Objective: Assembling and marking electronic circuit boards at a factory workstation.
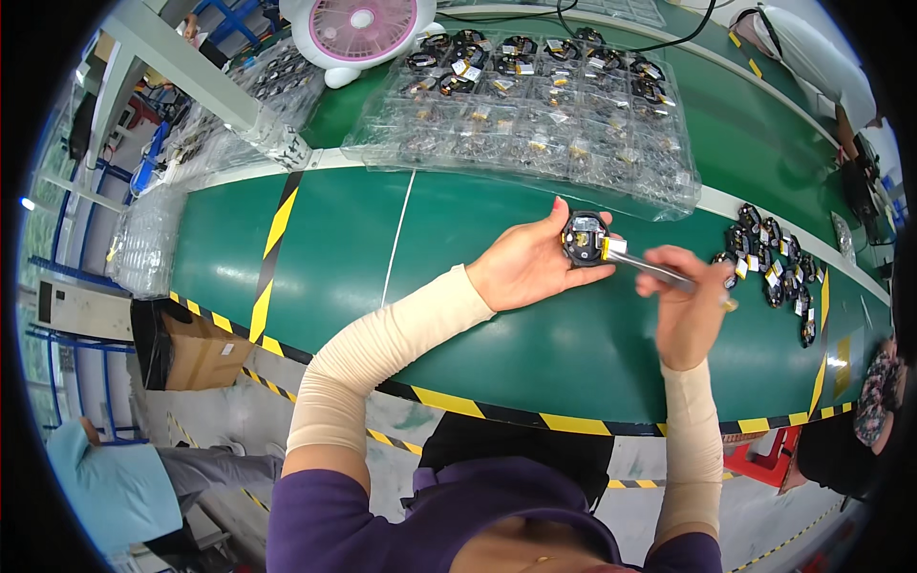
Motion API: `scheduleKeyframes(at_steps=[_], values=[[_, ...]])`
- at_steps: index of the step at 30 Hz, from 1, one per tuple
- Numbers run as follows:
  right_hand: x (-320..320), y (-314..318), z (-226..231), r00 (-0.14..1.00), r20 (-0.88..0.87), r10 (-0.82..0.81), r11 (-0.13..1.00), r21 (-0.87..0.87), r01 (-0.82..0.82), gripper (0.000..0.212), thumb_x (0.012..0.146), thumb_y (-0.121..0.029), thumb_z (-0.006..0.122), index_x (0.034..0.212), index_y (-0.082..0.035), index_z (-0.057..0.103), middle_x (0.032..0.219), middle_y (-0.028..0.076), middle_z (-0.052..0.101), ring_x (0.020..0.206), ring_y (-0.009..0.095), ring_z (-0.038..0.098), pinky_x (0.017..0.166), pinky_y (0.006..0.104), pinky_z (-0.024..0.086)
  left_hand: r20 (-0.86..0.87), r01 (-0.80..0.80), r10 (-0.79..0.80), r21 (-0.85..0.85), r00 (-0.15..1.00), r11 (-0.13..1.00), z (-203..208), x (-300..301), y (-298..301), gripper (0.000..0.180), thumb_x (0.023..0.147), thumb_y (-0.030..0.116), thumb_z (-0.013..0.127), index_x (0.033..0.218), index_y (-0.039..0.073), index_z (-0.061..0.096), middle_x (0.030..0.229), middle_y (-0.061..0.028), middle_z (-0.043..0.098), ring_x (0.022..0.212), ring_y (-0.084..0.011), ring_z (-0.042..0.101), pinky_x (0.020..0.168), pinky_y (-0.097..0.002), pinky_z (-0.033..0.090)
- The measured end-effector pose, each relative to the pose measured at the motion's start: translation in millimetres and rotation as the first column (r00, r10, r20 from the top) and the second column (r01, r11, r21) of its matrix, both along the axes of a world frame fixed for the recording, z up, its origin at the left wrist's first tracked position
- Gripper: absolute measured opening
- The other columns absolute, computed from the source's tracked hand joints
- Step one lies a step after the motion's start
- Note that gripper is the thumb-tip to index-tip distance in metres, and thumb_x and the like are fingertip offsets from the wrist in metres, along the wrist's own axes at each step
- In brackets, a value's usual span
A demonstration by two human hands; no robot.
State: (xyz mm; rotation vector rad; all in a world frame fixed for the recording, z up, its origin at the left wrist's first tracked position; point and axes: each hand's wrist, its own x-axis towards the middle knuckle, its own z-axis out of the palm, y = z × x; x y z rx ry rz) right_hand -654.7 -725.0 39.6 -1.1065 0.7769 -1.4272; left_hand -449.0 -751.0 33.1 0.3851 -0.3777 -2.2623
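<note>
My left hand (530, 263) is closed around the edge of a round black electronic module (581, 239), its thumb up along one side and fingers beneath. A white and yellow tab (613, 248) sticks out from the module's right side. In my right hand (690, 301) is a pair of metal tweezers (654, 268), pinched between thumb and fingers. The tweezers' tips meet the tab; whether they grip it is too small to tell. Beige sleeves cover both forearms.
Stacked clear plastic trays (535, 124) with similar modules stand behind my hands. More loose modules (772, 258) lie at the right. A pink and white fan (361, 24) stands at the back. Yellow-black tape (573, 424) lines the table's near edge. Other people are at both sides.
</note>
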Motion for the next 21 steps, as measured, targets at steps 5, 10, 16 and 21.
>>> scheduleKeyframes(at_steps=[5,10,16,21], values=[[23.9,3.8,1.7,0.985,-0.168,0.051,0.988,-0.135,-0.074,0.020,0.085,-0.002,0.054,0.101,0.009,0.058,0.108,0.018,0.054,0.086,0.027,0.062,0.074,0.0337,0.053,-0.061,0.018,-0.022,-0.068,0.998,0.998,3.7,1.2,5.3,0.053,0.093,0.043,0.034,0.127,0.002,0.037,0.119,-0.0144,0.047,0.115,-0.0295,0.046,0.105,-0.0434,0.033],[24.9,5.4,1.3,0.988,-0.146,0.039,0.994,-0.097,-0.054,0.018,0.084,0.003,0.053,0.099,0.009,0.059,0.104,0.017,0.055,0.084,0.025,0.062,0.073,0.0323,0.053,-0.060,0.017,-0.021,-0.072,0.998,0.997,2.8,-1.4,7.4,0.053,0.093,0.043,0.034,0.126,0.002,0.037,0.118,-0.0146,0.048,0.112,-0.0281,0.048,0.102,-0.0419,0.036],[22.9,7.8,1.3,0.976,-0.217,0.003,0.994,-0.107,-0.027,0.016,0.083,0.006,0.053,0.097,0.008,0.061,0.097,0.016,0.058,0.081,0.023,0.062,0.071,0.0312,0.053,-0.035,0.046,-0.051,-0.126,0.998,0.991,1.6,-1.9,6.9,0.055,0.092,0.044,0.034,0.125,0.001,0.037,0.120,-0.0156,0.048,0.111,-0.0271,0.049,0.100,-0.0418,0.038],[23.1,8.1,5.8,0.727,-0.600,-0.332,0.712,-0.665,-0.224,0.025,0.069,0.011,0.065,0.093,0.004,0.063,0.093,0.015,0.062,0.078,0.021,0.062,0.066,0.0280,0.050,0.079,0.062,-0.052,-0.121,0.995,0.991,0.0,0.5,5.4,0.061,0.092,0.048,0.027,0.131,0.001,0.033,0.126,-0.0155,0.045,0.115,-0.0254,0.047,0.101,-0.0403,0.037]])
